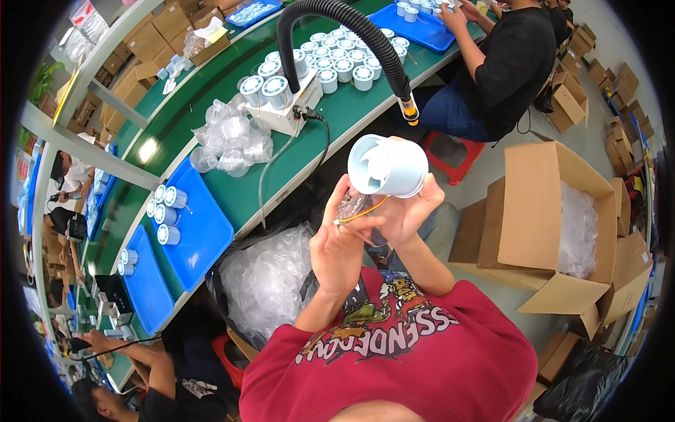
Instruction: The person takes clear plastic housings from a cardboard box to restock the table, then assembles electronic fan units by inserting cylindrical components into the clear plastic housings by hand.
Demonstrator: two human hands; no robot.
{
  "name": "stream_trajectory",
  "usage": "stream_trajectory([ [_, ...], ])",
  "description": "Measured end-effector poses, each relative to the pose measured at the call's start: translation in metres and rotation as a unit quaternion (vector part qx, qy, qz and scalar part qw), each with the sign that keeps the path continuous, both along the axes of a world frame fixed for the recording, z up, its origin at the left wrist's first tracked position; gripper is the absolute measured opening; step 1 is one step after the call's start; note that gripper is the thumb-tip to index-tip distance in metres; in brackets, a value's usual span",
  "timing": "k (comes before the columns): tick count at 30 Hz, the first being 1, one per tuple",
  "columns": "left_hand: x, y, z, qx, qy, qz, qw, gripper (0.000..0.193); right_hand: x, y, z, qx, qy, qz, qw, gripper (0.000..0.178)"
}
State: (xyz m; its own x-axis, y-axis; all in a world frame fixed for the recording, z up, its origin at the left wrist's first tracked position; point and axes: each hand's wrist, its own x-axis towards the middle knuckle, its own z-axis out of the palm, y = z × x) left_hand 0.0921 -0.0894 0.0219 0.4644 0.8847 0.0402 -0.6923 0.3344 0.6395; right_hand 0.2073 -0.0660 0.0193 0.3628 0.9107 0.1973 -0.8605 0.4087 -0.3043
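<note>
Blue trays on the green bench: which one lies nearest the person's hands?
The large blue tray at the bench's near edge, left of the left hand, carrying four white cylinders at its far end. The other blue trays lie farther along the bench.

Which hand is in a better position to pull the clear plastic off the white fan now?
Probably the left hand: its fingers already pinch the clear plastic bag and the wires under the white fan. The right hand is busy, its grip wrapped around the fan body.
</note>
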Motion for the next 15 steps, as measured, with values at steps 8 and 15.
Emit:
stream_trajectory([
  [8, 0.003, -0.008, 0.000, 0.117, 0.086, 0.073, 0.987, 0.084, -0.011, -0.008, 0.022, -0.050, -0.130, -0.003, 0.990, 0.054],
  [15, 0.001, 0.000, 0.004, 0.059, 0.043, 0.106, 0.992, 0.065, -0.007, -0.004, 0.007, -0.039, -0.142, -0.054, 0.988, 0.065],
])
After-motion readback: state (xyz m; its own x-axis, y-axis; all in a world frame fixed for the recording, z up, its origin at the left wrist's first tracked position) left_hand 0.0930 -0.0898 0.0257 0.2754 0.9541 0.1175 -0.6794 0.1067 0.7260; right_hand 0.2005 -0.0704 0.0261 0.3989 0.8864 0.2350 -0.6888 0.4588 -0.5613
